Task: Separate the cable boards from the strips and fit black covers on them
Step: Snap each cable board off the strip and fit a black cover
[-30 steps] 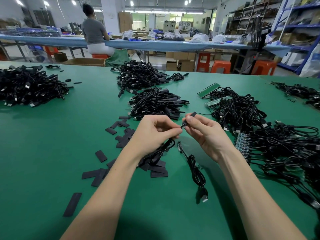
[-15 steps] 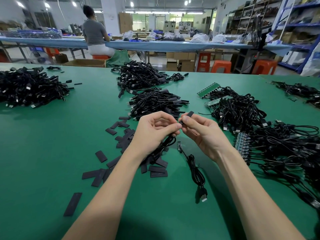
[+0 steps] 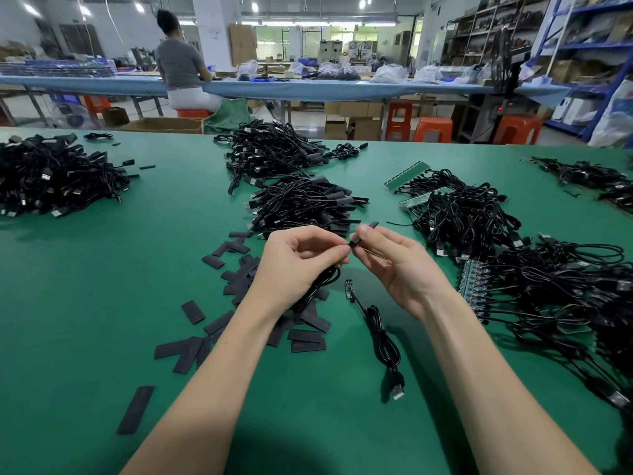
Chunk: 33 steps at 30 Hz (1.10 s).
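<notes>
Taking the bare cable board (image 3: pixel 349 289) that lay on the green table (image 3: pixel 85 303) as the marker: far to its left and further back sat a heap of finished cables (image 3: pixel 51 176), and nearer on its left the loose black covers (image 3: pixel 239 269) lay scattered flat. Just above and left of it, your left hand (image 3: pixel 298 262) had its fingers curled round a looped cable (image 3: pixel 318 282), fingertips pinching the cable's end. Just above and right of it, your right hand (image 3: pixel 397 265) pinched a black cover (image 3: pixel 363 233) between thumb and forefinger, touching that end. You seemed to be sleeving the cover on; whether the board was already inside, I could not tell. Next, you needed to hold the two in line and push until the cover seated. To the marker's right lay the uncut strip (image 3: pixel 474 289) with its tangled cables (image 3: pixel 565 286), which looked liable to snag.
</notes>
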Motion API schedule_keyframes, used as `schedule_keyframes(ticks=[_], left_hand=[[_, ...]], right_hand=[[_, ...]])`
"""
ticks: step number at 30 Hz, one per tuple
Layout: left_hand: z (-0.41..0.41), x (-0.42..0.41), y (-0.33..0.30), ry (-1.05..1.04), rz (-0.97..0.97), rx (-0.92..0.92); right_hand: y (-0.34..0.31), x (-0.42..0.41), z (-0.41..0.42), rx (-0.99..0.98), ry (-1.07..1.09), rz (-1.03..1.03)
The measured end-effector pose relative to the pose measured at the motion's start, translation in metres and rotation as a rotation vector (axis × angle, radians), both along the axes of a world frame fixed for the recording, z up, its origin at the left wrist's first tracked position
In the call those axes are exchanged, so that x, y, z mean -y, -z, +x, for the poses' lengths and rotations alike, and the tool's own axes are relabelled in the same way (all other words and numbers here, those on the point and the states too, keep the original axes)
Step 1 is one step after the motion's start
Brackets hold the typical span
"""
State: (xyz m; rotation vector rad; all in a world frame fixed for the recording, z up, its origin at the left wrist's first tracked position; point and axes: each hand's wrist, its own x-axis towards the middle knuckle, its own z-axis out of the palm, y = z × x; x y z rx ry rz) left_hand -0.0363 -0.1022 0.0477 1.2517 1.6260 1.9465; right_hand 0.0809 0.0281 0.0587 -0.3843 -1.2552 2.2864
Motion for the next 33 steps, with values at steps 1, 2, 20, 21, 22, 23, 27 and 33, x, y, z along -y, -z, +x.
schedule_keyframes(ticks=[1, 2, 20, 21, 22, 23, 27, 33], left_hand=[[0.001, 0.000, 0.000, 0.003, 0.001, 0.001], [0.001, 0.000, -0.001, 0.002, 0.004, 0.006], [-0.001, -0.001, 0.003, 0.007, 0.025, 0.078], [-0.002, -0.002, 0.004, 0.005, 0.029, 0.091], [-0.002, -0.002, 0.005, 0.004, 0.034, 0.101], [-0.002, -0.003, 0.006, 0.005, 0.039, 0.107], [-0.002, -0.004, 0.008, 0.004, 0.034, 0.128], [-0.004, -0.004, 0.009, -0.013, 0.004, 0.118]], right_hand=[[0.000, 0.000, 0.000, 0.000, 0.001, 0.002], [0.000, 0.000, 0.000, 0.000, 0.000, 0.003], [-0.001, 0.011, -0.002, 0.007, 0.044, 0.102], [-0.001, 0.012, -0.003, 0.003, 0.083, 0.139], [-0.001, 0.014, -0.005, -0.014, 0.126, 0.173], [-0.001, 0.016, -0.006, -0.042, 0.164, 0.193], [0.000, 0.020, -0.007, -0.113, 0.246, 0.146], [-0.001, 0.018, -0.008, -0.091, 0.256, 0.093]])
